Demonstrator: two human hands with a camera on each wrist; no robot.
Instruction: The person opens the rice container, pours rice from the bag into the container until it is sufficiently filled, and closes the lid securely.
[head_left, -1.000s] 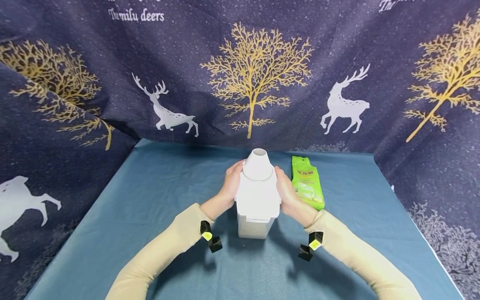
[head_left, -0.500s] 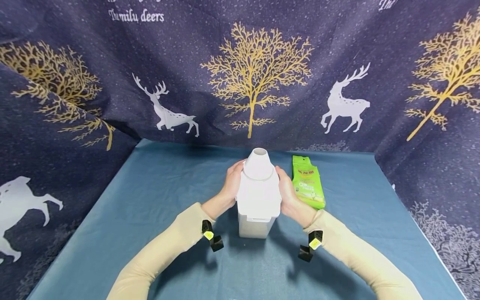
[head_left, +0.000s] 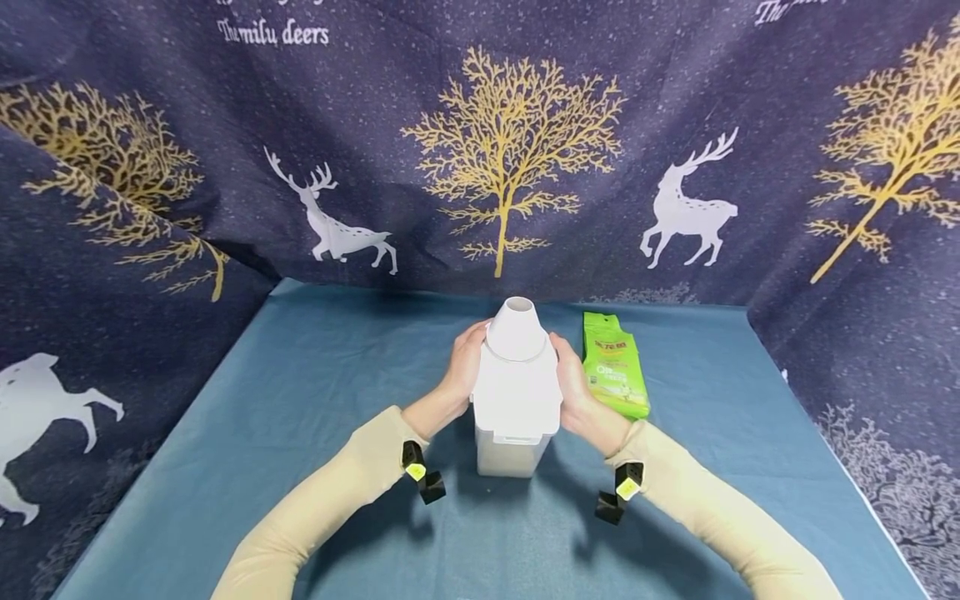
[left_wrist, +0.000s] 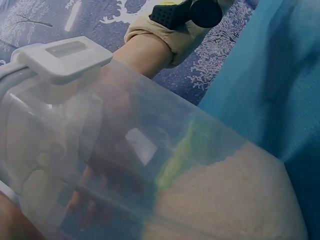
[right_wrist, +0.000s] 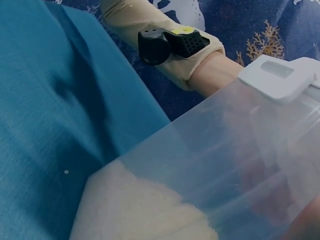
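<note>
We see the left hand (head_left: 463, 367) and the right hand (head_left: 573, 381) clasping a clear container (head_left: 513, 417) from either side, fingers curled round its white funnel-shaped lid (head_left: 517, 358). The container stands upright at the middle of the blue surface (head_left: 300, 400), and the wrist views show pale grain (left_wrist: 225, 200) filling its lower part. A green packet (head_left: 613, 373) lies flat just beside the right hand. Dark cloth printed with deer and golden trees (head_left: 510, 158) hangs behind.
</note>
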